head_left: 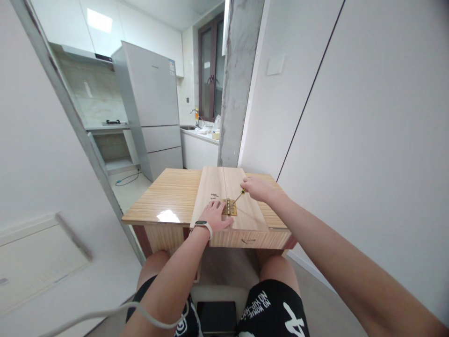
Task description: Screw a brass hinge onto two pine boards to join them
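Observation:
Two pale boards lie side by side on the wooden desk, with a brass hinge across their seam. My left hand rests on the boards at the hinge's left edge, fingers spread. Up and to the right, my right hand is closed around the handle of a screwdriver, which slants down to the hinge's right leaf. Any screw under its tip is too small to make out. Small dark items lie on the left board, above my left hand.
The desk has a drawer front with a handle facing me. A white wall stands close on the right. Beyond the desk are a grey pillar, a fridge and a sink counter. A cable crosses my left forearm.

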{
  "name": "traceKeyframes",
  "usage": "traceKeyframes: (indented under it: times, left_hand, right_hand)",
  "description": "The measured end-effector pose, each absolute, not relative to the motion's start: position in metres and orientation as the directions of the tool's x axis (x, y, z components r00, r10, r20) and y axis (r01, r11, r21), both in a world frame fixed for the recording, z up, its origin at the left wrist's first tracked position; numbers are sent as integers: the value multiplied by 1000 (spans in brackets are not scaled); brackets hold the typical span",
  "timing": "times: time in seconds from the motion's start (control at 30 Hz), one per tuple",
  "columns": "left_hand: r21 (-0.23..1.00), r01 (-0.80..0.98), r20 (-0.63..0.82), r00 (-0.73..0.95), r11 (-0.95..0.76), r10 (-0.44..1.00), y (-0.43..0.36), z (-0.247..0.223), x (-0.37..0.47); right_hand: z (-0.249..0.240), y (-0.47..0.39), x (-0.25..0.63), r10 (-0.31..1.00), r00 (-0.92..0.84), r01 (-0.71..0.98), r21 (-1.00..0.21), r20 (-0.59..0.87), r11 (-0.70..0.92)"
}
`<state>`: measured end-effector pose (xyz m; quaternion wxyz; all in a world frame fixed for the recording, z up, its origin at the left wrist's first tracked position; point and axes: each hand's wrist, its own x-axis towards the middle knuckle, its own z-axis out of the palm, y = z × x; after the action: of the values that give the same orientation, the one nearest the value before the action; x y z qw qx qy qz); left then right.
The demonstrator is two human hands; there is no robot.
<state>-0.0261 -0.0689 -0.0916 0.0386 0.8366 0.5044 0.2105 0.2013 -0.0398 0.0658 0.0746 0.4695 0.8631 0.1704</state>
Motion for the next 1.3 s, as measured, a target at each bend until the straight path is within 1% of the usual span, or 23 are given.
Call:
traceKeyframes:
  times: [0.23, 0.4, 0.47, 0.57, 0.73, 0.93, 1.13, 1.3]
  left_hand:
    - [280, 826, 306, 406, -489, 861, -68, -93, -26]
    - [274, 825, 322, 406, -495, 855, -68, -93, -26]
    - [275, 824, 323, 406, -496, 855, -68, -93, -26]
    - [274, 821, 322, 412, -501, 852, -68, -93, -26]
    - [280, 817, 324, 414, -504, 851, -67, -93, -27]
    - [285, 820, 318, 408, -496, 856, -67, -95, -27]
    - [285, 815, 322, 413, -504, 852, -67, -94, -26]
    - [281, 818, 334, 407, -502, 850, -68, -93, -26]
  right_hand:
    - [65, -39, 190, 901, -431, 869, 288, 43, 402]
    - [64, -29, 178, 976, -219, 948, 240, 23, 207]
    - [64, -27, 177, 984, -177, 955, 241, 2, 171]
    - [63, -29, 184, 969, -246, 933, 263, -22, 244]
    - [58, -34, 202, 909, -417, 867, 299, 1, 398]
    - [57, -35, 205, 840, -541, 784, 386, 39, 487]
    - [60, -40, 195, 844, -531, 801, 369, 73, 472]
    - [63, -36, 185, 888, -458, 837, 352, 34, 418]
